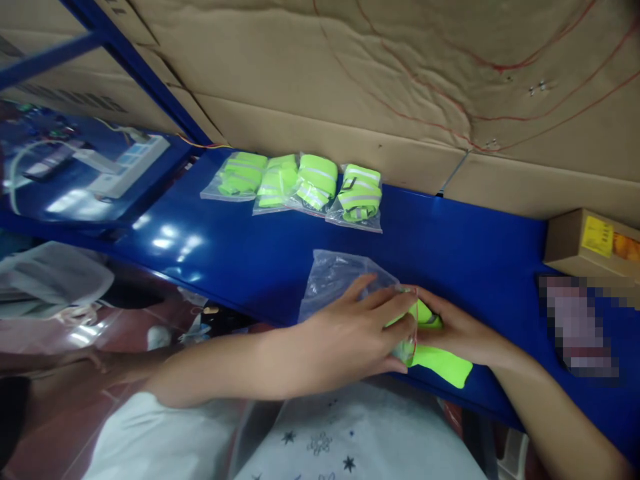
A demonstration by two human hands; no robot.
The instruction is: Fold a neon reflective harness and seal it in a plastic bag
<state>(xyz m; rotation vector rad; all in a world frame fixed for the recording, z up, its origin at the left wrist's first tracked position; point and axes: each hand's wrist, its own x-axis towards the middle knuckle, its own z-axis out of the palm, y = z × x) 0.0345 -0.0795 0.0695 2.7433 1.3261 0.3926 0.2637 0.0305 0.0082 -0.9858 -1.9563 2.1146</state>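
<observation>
Close to the table's front edge, my left hand (350, 333) closes around the mouth of a clear zip bag (333, 277), which has a red line along its opening. The bag's flat end stretches away to the left on the table. Partly inside that mouth sits a folded neon yellow-green reflective band (443, 365), gripped by my right hand (463, 330) from the right side. One loose end of the band hangs out below the right fingers. My left fingers hide most of the part within the bag.
Bagged neon bundles (354, 193) stand in a row along the back of the blue table (240, 260). A cardboard box (570, 240) and a blurred-out object (580, 327) lie at right. A power strip (131, 167) is at far left. Another person's arm (55, 363) shows at lower left.
</observation>
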